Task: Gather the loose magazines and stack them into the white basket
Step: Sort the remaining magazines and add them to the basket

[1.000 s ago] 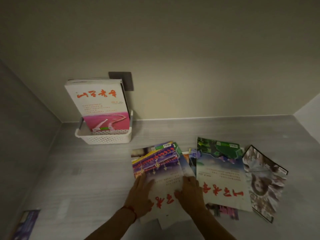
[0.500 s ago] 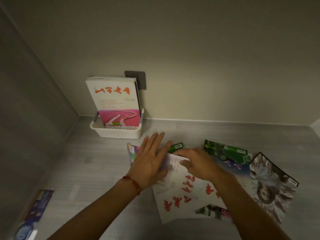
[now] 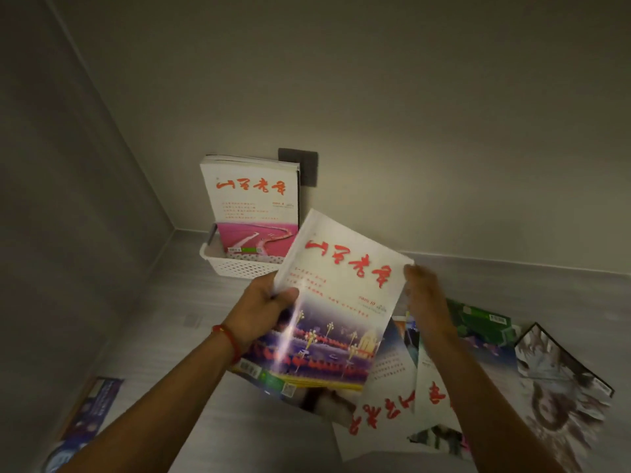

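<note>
You are in the carrying step: your left hand (image 3: 264,307) grips the left edge of a lifted magazine (image 3: 336,302), and your right hand (image 3: 421,288), blurred, touches its right edge with fingers I cannot tell curled or straight. Next, you must stand it behind the upright magazines (image 3: 251,206) in the white basket (image 3: 235,266) at the bench's far left corner; the loose pile (image 3: 478,370) waits at the near right.

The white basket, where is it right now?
In the head view the white basket sits on the floor at the far left, in the corner against the back wall, just beyond the magazine held in the left hand. Magazines stand upright in it.
</note>
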